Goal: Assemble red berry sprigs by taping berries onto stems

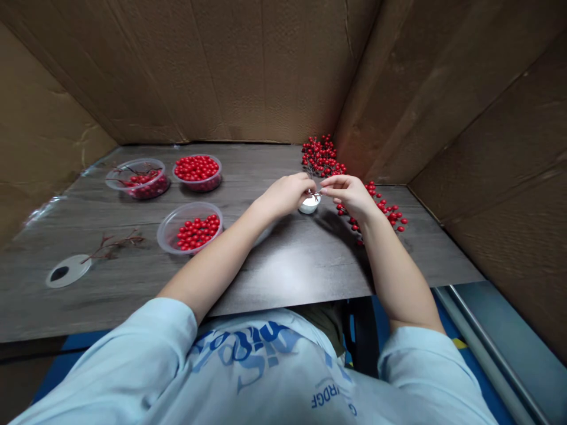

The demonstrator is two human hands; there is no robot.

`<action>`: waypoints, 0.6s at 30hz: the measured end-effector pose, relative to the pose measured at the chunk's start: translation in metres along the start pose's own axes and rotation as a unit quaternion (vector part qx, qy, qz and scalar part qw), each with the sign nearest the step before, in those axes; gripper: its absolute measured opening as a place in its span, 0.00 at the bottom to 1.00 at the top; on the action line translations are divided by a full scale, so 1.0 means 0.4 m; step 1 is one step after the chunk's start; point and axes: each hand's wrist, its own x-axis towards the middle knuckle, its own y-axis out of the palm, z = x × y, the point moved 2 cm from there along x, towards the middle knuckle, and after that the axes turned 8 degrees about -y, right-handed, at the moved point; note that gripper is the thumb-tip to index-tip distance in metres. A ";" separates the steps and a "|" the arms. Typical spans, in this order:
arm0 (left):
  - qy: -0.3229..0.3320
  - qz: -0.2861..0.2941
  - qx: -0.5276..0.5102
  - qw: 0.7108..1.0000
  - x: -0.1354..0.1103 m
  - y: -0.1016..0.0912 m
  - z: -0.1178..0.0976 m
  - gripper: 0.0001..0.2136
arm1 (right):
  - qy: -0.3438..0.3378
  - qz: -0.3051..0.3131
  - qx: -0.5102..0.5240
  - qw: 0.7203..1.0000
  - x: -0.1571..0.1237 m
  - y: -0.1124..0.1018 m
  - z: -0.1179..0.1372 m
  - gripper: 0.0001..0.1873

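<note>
My left hand [284, 196] and my right hand [348, 196] meet at the middle of the table, their fingertips pinching a thin dark stem [315, 193]. Below the fingertips stands a small white cup-like holder [309, 205], partly hidden by my left hand. A large cluster of red berries on dark stems [319, 156] lies just beyond my hands. A looser spray of red berries [380, 208] trails past my right hand and wrist. Whether the stem enters the holder is hidden.
Three clear plastic tubs hold red berries [197, 172], [189, 228] and berries with stems [137, 179]. Bare reddish twigs [113, 246] lie beside a white disc with a dark hole [68, 271]. Cardboard walls [190, 71] surround the dark wood-grain table [301, 265].
</note>
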 end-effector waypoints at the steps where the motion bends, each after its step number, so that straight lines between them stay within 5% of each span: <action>1: -0.010 -0.006 -0.013 1.000 -0.005 -0.004 -0.004 0.11 | 0.004 0.000 0.018 1.000 -0.002 0.002 0.004 0.18; 7: -0.131 -0.057 -0.197 0.970 -0.065 -0.016 -0.026 0.04 | -0.024 0.018 0.080 0.996 -0.016 0.017 0.050 0.19; 12: -0.217 -0.034 -0.439 0.871 -0.132 0.031 -0.033 0.02 | -0.074 0.029 0.013 0.997 -0.029 0.034 0.082 0.19; 18: -0.301 -0.035 -0.570 0.764 -0.186 0.096 -0.008 0.02 | -0.100 0.045 -0.028 0.994 -0.024 0.063 0.091 0.18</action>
